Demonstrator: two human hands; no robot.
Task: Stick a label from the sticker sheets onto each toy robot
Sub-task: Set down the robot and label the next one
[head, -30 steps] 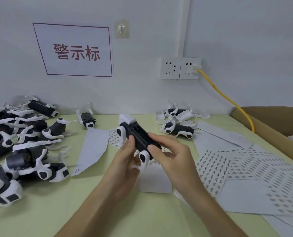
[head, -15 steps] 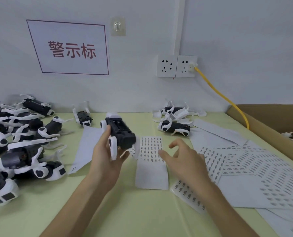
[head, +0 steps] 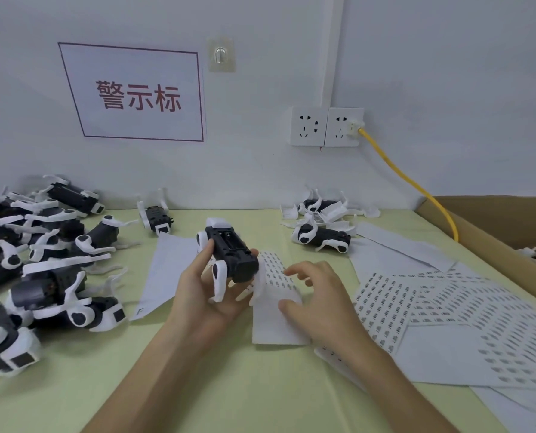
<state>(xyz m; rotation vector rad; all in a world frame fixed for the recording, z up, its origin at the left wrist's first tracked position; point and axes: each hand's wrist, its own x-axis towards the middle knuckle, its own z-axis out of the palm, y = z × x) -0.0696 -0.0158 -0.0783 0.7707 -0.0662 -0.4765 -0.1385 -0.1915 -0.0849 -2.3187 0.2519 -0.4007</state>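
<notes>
Over a narrow white sticker sheet [head: 270,326] at the middle of a pale green table [head: 245,395], a person's left hand [head: 210,295] grips a black-and-white plastic toy robot [head: 229,257]. The thumb is on the robot's near flank and the fingers curl beneath it. The dark underside is turned up, and the robot is held just left of the sheet and clear of it.

The right hand [head: 320,301], apart from the left, hangs low over the sheet's printed upper half. Its fingers are loosely curved and spread, and it holds nothing. Whether a fingertip touches a label cannot be made out.

The step in hand appears to be fetching a label for the robot being held. The next move calls for a fingertip to lift one small label by its edge without disturbing its neighbours, then carry it to the upturned body. The left hand would need to hold that face steady.

Left of the sheet lies a blank white backing paper [head: 166,270], and further left is a heap of black-and-white toy robots [head: 51,260]. Beyond the sheet and to its right lie two more toy robots [head: 321,237]. Right of the sheet, overlapping white sticker sheets [head: 448,307] fan out towards a brown cardboard box [head: 495,232].
</notes>
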